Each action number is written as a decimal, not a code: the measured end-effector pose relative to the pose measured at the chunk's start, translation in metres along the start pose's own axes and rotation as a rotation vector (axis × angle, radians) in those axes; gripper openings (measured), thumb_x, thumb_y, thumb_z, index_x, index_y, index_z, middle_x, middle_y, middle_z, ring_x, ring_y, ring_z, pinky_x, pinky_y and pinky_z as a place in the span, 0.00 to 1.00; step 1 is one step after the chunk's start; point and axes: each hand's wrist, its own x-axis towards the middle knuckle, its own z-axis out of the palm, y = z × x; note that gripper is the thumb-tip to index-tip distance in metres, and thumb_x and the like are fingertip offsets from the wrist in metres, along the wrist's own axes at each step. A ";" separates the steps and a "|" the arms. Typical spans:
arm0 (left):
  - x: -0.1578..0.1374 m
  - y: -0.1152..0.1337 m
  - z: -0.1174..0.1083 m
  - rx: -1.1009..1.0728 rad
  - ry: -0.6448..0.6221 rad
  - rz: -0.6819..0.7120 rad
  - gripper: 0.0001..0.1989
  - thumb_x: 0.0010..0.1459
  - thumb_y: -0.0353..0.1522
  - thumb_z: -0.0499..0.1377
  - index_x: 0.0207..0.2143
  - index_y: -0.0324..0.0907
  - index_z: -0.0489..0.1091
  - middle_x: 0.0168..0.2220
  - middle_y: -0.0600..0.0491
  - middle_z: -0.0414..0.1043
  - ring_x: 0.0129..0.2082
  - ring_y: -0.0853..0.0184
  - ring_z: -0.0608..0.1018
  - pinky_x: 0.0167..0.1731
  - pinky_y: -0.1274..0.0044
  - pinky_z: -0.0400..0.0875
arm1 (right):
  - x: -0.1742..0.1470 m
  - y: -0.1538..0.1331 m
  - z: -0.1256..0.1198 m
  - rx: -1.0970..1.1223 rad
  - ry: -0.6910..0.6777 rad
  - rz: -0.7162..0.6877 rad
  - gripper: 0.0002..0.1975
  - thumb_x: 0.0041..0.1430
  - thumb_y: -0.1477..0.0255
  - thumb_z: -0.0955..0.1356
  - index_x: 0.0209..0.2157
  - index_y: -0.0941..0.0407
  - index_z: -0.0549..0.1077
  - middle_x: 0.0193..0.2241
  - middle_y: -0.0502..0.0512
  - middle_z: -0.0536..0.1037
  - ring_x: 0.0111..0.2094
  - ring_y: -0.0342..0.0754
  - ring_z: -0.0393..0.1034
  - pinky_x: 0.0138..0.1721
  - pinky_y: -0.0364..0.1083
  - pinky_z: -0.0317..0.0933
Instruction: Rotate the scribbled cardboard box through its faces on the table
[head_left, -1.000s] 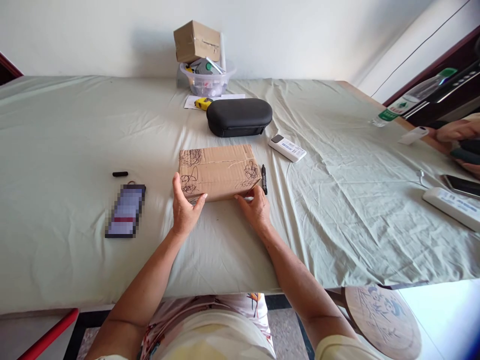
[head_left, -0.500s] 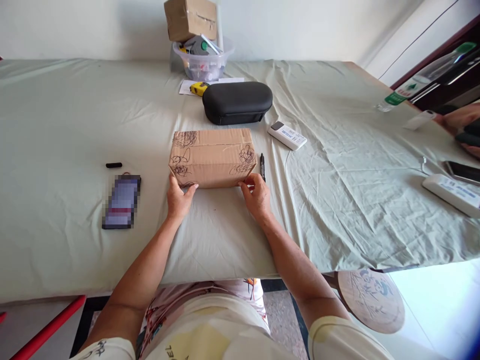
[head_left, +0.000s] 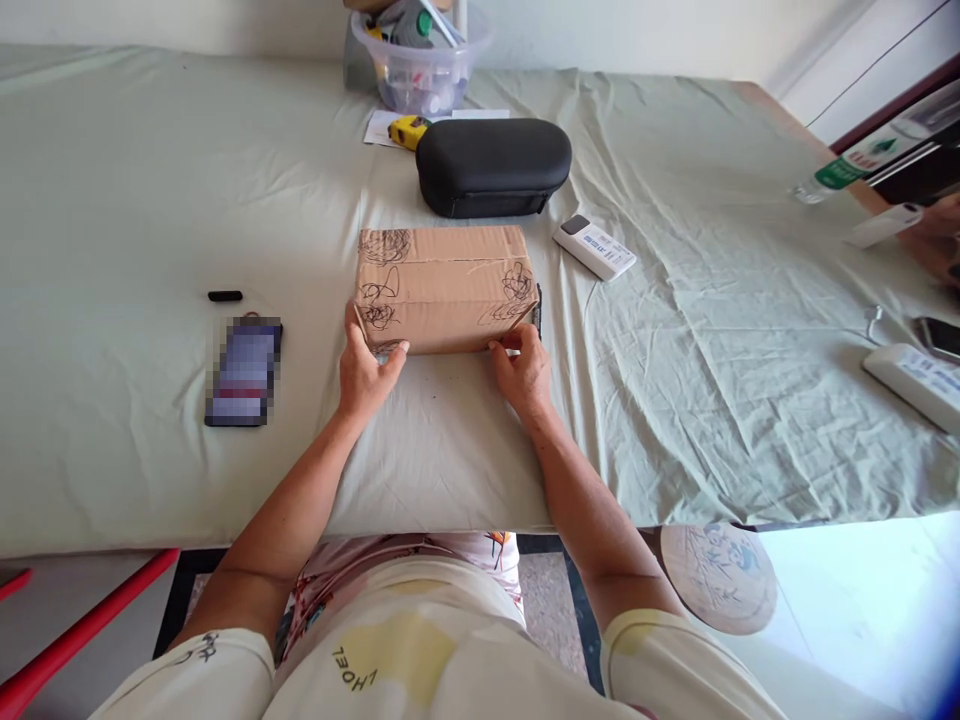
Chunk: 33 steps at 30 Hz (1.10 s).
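Note:
A brown cardboard box (head_left: 450, 285) with black scribbles near its corners rests on the cloth-covered table in front of me. My left hand (head_left: 367, 370) grips its near left corner, thumb along the lower front edge. At the near right corner, my right hand (head_left: 523, 370) holds the box with thumb and fingers. Beside the box's right side lies a black marker pen (head_left: 538, 312), partly hidden by the box and my right hand. A small black pen cap (head_left: 225, 296) lies to the left, above a phone (head_left: 244, 372) whose screen is blurred out.
Behind the box sit a black zip case (head_left: 493, 165), a yellow tape measure (head_left: 409, 131) and a clear plastic tub (head_left: 424, 70) of odds and ends. A white device (head_left: 595, 247) lies right of the case. At far right are a bottle (head_left: 855, 165) and another person's hand (head_left: 937, 235).
My view has tilted down and shifted slightly. The box, held in both hands, has moved a little to the right and now covers part of the marker pen.

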 end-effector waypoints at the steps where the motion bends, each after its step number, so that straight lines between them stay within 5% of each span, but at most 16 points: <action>1: 0.000 0.001 -0.001 -0.048 -0.003 0.056 0.52 0.61 0.45 0.69 0.76 0.47 0.42 0.74 0.36 0.59 0.71 0.50 0.71 0.66 0.61 0.73 | 0.000 0.001 0.000 -0.005 0.006 -0.003 0.10 0.58 0.67 0.67 0.42 0.51 0.67 0.37 0.54 0.76 0.39 0.50 0.74 0.38 0.50 0.71; 4: 0.002 0.003 -0.006 -0.117 0.002 0.180 0.53 0.65 0.53 0.64 0.78 0.53 0.32 0.79 0.37 0.43 0.76 0.48 0.63 0.65 0.59 0.73 | 0.001 0.005 0.000 -0.016 0.011 -0.010 0.14 0.57 0.69 0.66 0.46 0.52 0.68 0.40 0.56 0.77 0.42 0.51 0.75 0.39 0.51 0.72; 7: 0.009 0.001 -0.012 -0.086 0.007 0.280 0.49 0.67 0.55 0.60 0.78 0.55 0.37 0.80 0.40 0.41 0.79 0.45 0.53 0.67 0.57 0.71 | -0.001 0.008 0.002 -0.046 0.002 -0.028 0.12 0.57 0.69 0.67 0.45 0.52 0.68 0.39 0.55 0.77 0.42 0.51 0.74 0.41 0.52 0.72; 11: 0.015 0.004 -0.017 -0.072 -0.058 0.383 0.35 0.73 0.49 0.55 0.76 0.55 0.47 0.76 0.43 0.55 0.75 0.53 0.63 0.69 0.61 0.68 | 0.000 0.010 -0.003 -0.128 0.011 -0.091 0.08 0.59 0.72 0.64 0.41 0.52 0.68 0.37 0.55 0.77 0.41 0.51 0.74 0.44 0.54 0.71; 14: 0.014 0.010 -0.016 -0.069 -0.069 0.398 0.29 0.75 0.45 0.54 0.73 0.52 0.53 0.71 0.43 0.66 0.70 0.57 0.71 0.68 0.64 0.70 | 0.006 0.015 -0.015 -0.239 0.127 -0.129 0.13 0.61 0.75 0.61 0.44 0.53 0.72 0.39 0.57 0.77 0.43 0.52 0.73 0.47 0.55 0.71; 17: 0.011 0.014 -0.012 -0.065 -0.011 0.391 0.27 0.75 0.45 0.53 0.71 0.49 0.55 0.69 0.42 0.67 0.69 0.58 0.72 0.67 0.63 0.72 | 0.014 0.022 -0.027 -0.361 0.223 -0.133 0.17 0.63 0.72 0.63 0.52 0.53 0.75 0.46 0.60 0.78 0.50 0.55 0.71 0.56 0.60 0.67; 21: 0.010 0.017 -0.008 -0.045 0.023 0.361 0.29 0.72 0.47 0.57 0.69 0.47 0.57 0.67 0.42 0.69 0.67 0.57 0.74 0.66 0.63 0.73 | 0.015 0.033 -0.029 -0.497 0.123 -0.029 0.18 0.62 0.66 0.67 0.51 0.52 0.80 0.49 0.62 0.77 0.51 0.58 0.69 0.57 0.63 0.64; 25: 0.011 0.023 -0.005 0.000 0.058 0.301 0.30 0.69 0.47 0.60 0.66 0.46 0.58 0.64 0.43 0.71 0.66 0.56 0.75 0.64 0.63 0.75 | 0.011 0.035 -0.024 -0.511 0.074 0.023 0.16 0.62 0.65 0.68 0.47 0.51 0.84 0.46 0.62 0.77 0.47 0.58 0.67 0.52 0.61 0.64; 33: 0.011 0.030 -0.002 -0.021 0.070 0.284 0.28 0.69 0.45 0.60 0.65 0.46 0.58 0.64 0.44 0.70 0.66 0.55 0.74 0.66 0.63 0.72 | 0.015 0.031 -0.023 -0.338 0.210 0.086 0.15 0.55 0.65 0.71 0.44 0.52 0.77 0.38 0.54 0.74 0.42 0.53 0.67 0.52 0.60 0.65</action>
